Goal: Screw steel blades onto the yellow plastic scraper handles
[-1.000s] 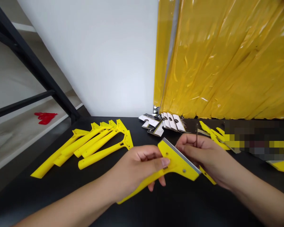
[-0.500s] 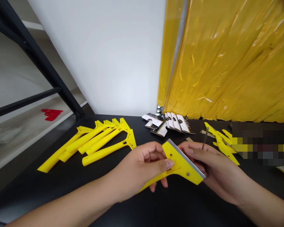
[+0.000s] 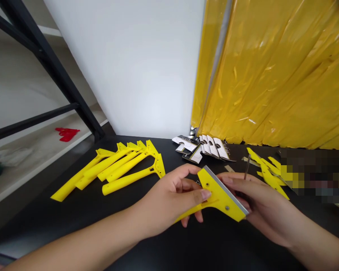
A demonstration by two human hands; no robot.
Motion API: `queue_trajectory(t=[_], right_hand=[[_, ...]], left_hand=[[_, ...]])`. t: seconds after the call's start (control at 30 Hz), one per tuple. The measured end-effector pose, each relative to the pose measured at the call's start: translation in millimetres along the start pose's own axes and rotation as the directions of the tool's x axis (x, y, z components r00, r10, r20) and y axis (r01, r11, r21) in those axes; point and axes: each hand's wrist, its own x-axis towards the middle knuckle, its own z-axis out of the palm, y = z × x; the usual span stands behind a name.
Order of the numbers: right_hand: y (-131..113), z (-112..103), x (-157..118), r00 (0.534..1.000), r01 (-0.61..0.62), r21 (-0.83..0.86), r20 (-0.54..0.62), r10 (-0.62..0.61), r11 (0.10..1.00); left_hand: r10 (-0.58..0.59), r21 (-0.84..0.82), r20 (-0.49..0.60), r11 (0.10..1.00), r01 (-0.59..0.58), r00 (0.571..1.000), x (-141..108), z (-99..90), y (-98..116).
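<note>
My left hand [image 3: 180,195] grips a yellow scraper [image 3: 228,199] with its thumb on the near face. A grey strip runs along the scraper's head, and one screw shows near the head's lower end, with a hole near the upper end. Behind the strip, my right hand [image 3: 257,199] is closed around a thin metal tool [image 3: 247,166], whose shaft sticks up above the fingers. The right fingertips are partly hidden behind the scraper's head.
Several yellow handles [image 3: 127,180] lie at the left of the black table [image 3: 79,237]. White and black cards [image 3: 199,147] sit at the back, beside yellow sheeting [image 3: 277,75]. Yellow pieces [image 3: 268,173] lie at the right. A red item [image 3: 67,134] rests on a shelf.
The view has shifted slightly, so the table items appear a little farther right. Both hands keep their holds, and the scraper is nearly unchanged in pose.
</note>
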Motion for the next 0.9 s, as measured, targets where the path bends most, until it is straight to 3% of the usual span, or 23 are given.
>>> queue_trajectory(t=[0.2, 0.33, 0.4, 0.47, 0.57, 0.63, 0.67, 0.8, 0.9], right_hand=[[-1, 0, 0, 0.996, -0.056, 0.11, 0.074, 0.047, 0.992], [-9, -1, 3, 0.998, 0.056, 0.064, 0.006, -0.056, 0.996], [-13, -6, 6, 0.984, 0.152, -0.057, -0.082, -0.156, 0.987], [-13, -15, 10, 0.951, 0.212, -0.283, -0.159, -0.264, 0.935], [-13, -30, 14, 0.899, 0.177, -0.679, -0.184, -0.398, 0.713], [-14, -35, 13, 0.87, 0.118, -0.819, -0.187, -0.457, 0.561], [-16, -36, 12, 0.854, 0.103, -0.839, -0.201, -0.481, 0.534], [-27, -26, 4, 0.775, 0.179, -0.782, -0.261, -0.575, 0.597], [-30, -17, -1, 0.743, 0.207, -0.82, -0.223, -0.631, 0.534]], left_hand=[[0.017, 0.107, 0.029, 0.994, -0.02, 0.999, -2, -4.4, 12], [0.038, 0.095, -0.05, 0.995, -0.034, 0.998, -1, -10.4, 20], [0.054, 0.116, -0.108, 0.992, -0.042, 0.993, 1, -14.2, 22], [0.076, 0.173, -0.161, 0.984, -0.048, 0.984, 3, -17.8, 24], [0.139, 0.261, -0.228, 0.962, -0.077, 0.964, 5, -21.6, 28], [0.182, 0.295, -0.256, 0.95, -0.103, 0.95, 6, -23.3, 29], [0.195, 0.306, -0.265, 0.946, -0.11, 0.944, 6, -23.9, 30], [0.191, 0.303, -0.288, 0.948, -0.1, 0.938, 8, -25.7, 27], [0.182, 0.274, -0.306, 0.957, -0.097, 0.934, 11, -25.9, 23]])
